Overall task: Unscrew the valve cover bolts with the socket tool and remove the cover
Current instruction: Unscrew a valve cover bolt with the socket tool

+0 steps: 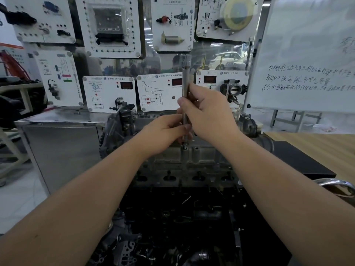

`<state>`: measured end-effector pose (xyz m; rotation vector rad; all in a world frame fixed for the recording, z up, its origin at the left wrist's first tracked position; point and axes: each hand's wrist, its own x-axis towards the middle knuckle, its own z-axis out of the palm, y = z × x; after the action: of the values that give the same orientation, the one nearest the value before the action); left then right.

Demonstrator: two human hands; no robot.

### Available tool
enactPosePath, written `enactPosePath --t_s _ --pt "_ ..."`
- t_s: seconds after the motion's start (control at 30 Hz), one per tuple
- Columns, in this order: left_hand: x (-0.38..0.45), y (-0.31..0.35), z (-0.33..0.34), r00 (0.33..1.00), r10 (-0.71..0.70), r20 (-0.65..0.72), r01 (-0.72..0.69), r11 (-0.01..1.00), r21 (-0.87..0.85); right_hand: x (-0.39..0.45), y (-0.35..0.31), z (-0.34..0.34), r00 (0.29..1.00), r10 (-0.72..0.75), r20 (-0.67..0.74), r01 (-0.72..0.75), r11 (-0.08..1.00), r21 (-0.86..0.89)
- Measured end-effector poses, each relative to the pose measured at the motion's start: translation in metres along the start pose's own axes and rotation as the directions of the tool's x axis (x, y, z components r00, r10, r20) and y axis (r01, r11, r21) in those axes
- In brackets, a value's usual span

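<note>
A long steel socket tool (185, 77) stands upright over the grey valve cover (203, 158) of an engine. Its lower tip sits on a bolt (185, 148) at the cover's top edge. My right hand (209, 110) is wrapped around the shaft at mid height. My left hand (165, 133) pinches the shaft lower down, just above the bolt. The tool's wider head (186, 60) sticks up above both hands. The part of the shaft inside my fingers is hidden.
Behind the engine stands a wall of white training panels (111, 93) with sensors and displays. A whiteboard (307, 54) with handwriting is at the right, above a wooden table (317, 146). A metal cabinet (61, 146) is at the left. Dark engine parts (172, 227) fill the foreground.
</note>
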<state>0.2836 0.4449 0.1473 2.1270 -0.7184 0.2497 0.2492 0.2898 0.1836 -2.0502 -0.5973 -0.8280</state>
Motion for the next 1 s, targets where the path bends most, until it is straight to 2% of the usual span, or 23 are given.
enactPosePath --t_s 0.1,0.23,0.37,0.5,0.7,0.8,1.0 --pt "-0.001 -0.001 -0.003 1.000 0.007 0.009 -0.007 1.000 0.005 -0.004 0.007 0.004 0.998 0.041 0.036 -0.046 0.988 0.148" --pt "-0.002 0.002 0.000 0.999 0.019 -0.031 -0.015 0.995 0.103 -0.012 0.017 0.019 0.996 0.071 -0.048 -0.053 0.952 0.300" --pt "-0.003 0.008 0.004 0.999 0.035 -0.038 -0.029 0.989 0.148 -0.013 0.024 0.028 0.984 0.107 -0.143 -0.049 0.932 0.359" --pt "-0.004 0.009 -0.001 1.000 0.018 0.010 -0.019 0.996 0.093 -0.014 0.033 0.031 0.990 0.085 -0.109 -0.034 0.915 0.403" --pt "0.002 0.004 -0.001 1.000 0.024 0.003 -0.024 0.995 0.095 -0.021 0.040 0.046 0.969 0.116 -0.216 0.045 0.779 0.625" --pt "0.005 0.002 0.002 0.999 0.045 -0.002 -0.045 0.991 0.129 -0.016 0.040 0.053 0.953 0.157 -0.260 0.055 0.752 0.656" --pt "0.004 0.005 0.003 0.999 0.052 0.001 -0.052 0.991 0.121 -0.004 0.038 0.054 0.945 0.134 -0.299 0.068 0.813 0.578"
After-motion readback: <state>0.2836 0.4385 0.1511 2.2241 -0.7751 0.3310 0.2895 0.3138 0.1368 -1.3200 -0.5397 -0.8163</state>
